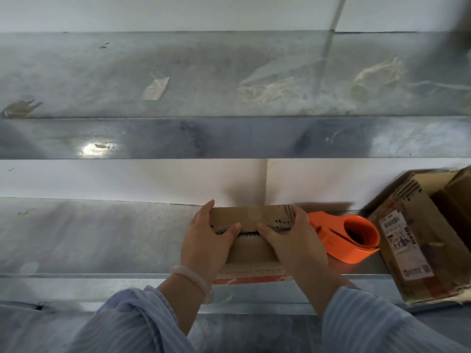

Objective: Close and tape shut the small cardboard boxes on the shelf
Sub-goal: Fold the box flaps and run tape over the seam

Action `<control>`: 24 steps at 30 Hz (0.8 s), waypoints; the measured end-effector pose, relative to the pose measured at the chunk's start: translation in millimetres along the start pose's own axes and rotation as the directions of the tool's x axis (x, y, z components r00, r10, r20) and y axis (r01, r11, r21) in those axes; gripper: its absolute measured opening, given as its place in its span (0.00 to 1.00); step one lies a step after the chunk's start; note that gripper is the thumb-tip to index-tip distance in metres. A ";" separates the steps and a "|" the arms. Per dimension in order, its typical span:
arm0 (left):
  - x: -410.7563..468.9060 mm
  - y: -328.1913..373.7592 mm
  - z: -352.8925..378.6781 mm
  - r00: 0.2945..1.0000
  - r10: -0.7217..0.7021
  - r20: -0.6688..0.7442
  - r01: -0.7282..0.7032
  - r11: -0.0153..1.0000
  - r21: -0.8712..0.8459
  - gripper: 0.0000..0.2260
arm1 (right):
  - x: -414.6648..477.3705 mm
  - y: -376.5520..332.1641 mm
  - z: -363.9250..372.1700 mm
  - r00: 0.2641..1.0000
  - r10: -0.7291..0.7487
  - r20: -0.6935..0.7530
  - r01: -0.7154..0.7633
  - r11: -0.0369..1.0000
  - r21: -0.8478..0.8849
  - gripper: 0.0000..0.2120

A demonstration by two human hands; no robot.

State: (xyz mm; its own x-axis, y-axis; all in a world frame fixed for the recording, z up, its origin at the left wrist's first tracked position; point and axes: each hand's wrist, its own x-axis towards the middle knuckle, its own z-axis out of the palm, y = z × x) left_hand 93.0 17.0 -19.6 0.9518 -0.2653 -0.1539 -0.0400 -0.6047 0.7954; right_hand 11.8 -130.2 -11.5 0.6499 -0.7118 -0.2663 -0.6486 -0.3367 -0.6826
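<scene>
Box [251, 252] — in left hand [206, 242], right hand [293, 240]

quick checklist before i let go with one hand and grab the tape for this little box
1. Flaps of the small box down: ok, only a narrow jagged seam shows.
2. Box held: ok, left hand and right hand grip its ends, thumbs at the seam.
3. Tape dispenser nearby: ok, it lies on the shelf just right of the right hand.
4. Tape end free: cannot tell.
5. Seam taped: not ok, no tape bridges it between the thumbs.
</scene>
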 end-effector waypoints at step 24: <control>-4.9 -23.9 -14.7 0.975 0.219 -0.032 -0.220 0.943 -0.248 0.24 | -3.8 20.9 -11.8 0.941 -0.330 -0.076 0.336 0.938 0.090 0.25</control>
State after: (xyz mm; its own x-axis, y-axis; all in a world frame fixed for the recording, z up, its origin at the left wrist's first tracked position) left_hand 93.8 43.8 -29.3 0.9293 -0.3669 0.0429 -0.1715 -0.3258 0.9297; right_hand -8.9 -141.8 -16.8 0.7951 -0.6058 0.0266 -0.3542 -0.4996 -0.7906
